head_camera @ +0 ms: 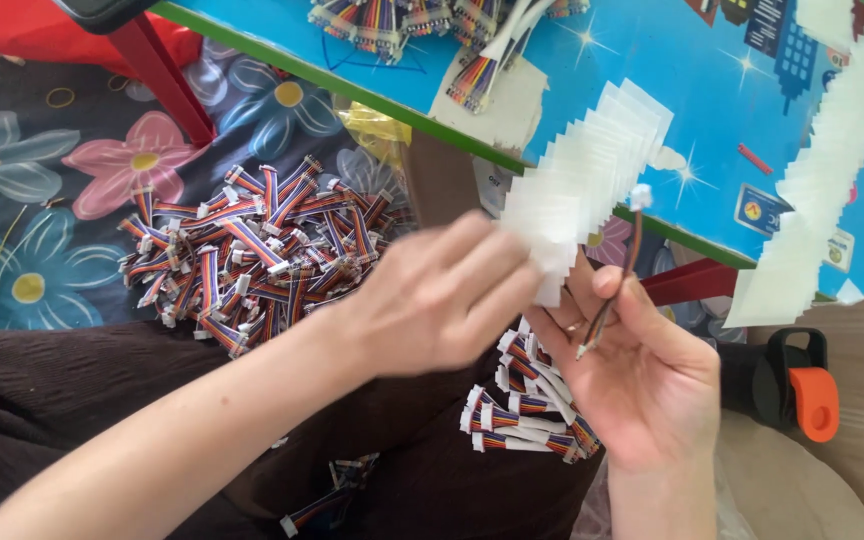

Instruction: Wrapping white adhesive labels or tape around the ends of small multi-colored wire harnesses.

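Rainbow-striped cable bundles (pixel 252 255), flower-patterned mat (pixel 42 200)

blue table (pixel 652 60) | wire bundles (pixel 392 20), white tape strips (pixel 592 170) | floral mat (pixel 62 170) | wire pile (pixel 262 250)

Matt paper, glossy plastic, soft cloth

My fingers (pixel 512 262) touch matt white paper strips (pixel 584 165) on the glossy blue printed tabletop (pixel 712 90); plastic-coated rainbow ribbon cables (pixel 252 250) lie on smooth flowered cloth (pixel 42 200).

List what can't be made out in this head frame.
- Left hand: fingertips motion-blurred against the white strips; grip unclear.
- Cable in right hand: wire colours too small; lower end hidden by fingers.
- Cable bundles on table: cut by top edge.
- Lap bundles: partly behind the hands.
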